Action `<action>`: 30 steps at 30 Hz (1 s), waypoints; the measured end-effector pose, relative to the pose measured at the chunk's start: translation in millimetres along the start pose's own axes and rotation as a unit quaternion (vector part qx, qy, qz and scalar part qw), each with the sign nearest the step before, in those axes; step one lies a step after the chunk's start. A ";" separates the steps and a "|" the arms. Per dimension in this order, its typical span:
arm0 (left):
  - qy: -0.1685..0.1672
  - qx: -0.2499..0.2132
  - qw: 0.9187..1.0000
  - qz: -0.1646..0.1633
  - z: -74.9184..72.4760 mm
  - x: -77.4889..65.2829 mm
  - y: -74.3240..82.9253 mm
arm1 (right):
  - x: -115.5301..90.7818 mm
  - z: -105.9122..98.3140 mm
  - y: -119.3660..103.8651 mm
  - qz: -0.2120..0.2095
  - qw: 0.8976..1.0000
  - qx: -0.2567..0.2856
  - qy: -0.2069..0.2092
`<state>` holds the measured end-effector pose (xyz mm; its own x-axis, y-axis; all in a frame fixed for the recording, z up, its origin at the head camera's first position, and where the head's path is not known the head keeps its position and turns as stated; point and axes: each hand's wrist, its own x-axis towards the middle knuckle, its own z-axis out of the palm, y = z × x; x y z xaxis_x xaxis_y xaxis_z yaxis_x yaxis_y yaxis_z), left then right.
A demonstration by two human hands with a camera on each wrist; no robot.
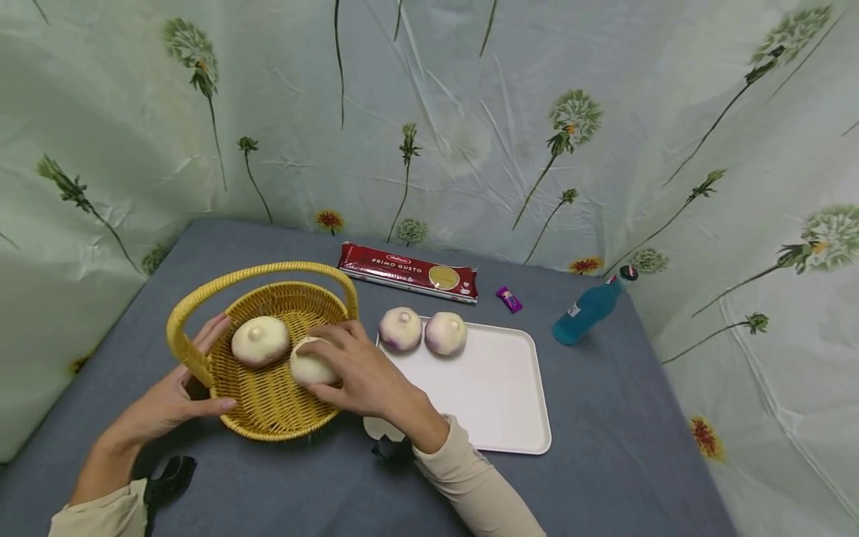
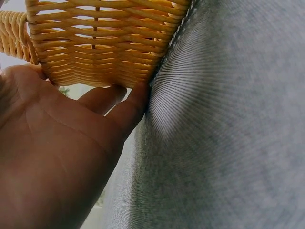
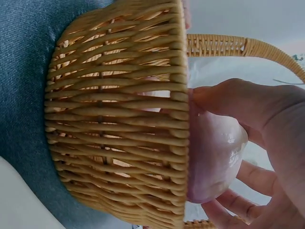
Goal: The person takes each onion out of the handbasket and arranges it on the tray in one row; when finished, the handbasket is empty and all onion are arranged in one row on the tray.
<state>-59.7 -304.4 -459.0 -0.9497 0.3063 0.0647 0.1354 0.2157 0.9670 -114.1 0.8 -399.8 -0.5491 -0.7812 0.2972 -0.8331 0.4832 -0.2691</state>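
Observation:
A yellow wicker basket [image 1: 268, 425] with an arched handle stands at the left of the table. My left hand [image 1: 164, 399] rests against its left side, thumb and fingers spread along the woven wall [image 2: 105, 43]. My right hand [image 1: 365, 373] grips a white-and-purple turnip [image 1: 312, 365] just inside the basket's right side; in the right wrist view this turnip [image 3: 217, 152] shows above the rim, with thumb and fingers round it. Another turnip [image 1: 260, 341] lies in the basket, near the handle. Two more turnips, a left one [image 1: 400, 329] and a right one [image 1: 446, 333], sit on a white tray [image 1: 503, 395].
Behind the tray lies a red spaghetti packet [image 1: 409, 272], with a small purple wrapped candy [image 1: 509, 300] to its right. A blue bottle [image 1: 593, 307] stands right of the tray. A flower-print curtain [image 1: 470, 149] hangs behind the grey-covered table [image 1: 604, 447].

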 end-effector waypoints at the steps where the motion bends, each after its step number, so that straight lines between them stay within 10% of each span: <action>1: 0.000 0.002 1.000 -0.001 -0.2 0.3 -0.1 | -1.1 -0.9 -0.1 0.001 1.000 0.004 0.001; 30: -0.005 0.018 1.000 0.021 -1.1 0.5 -0.2 | -14.3 -15.0 0.2 0.013 1.000 0.022 0.007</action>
<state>-60.5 -305.3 -458.9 -0.9399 0.3258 0.1022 0.1852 0.2349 0.9542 -107.4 18.0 -390.4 -0.5712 -0.7627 0.3034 -0.8153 0.4843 -0.3174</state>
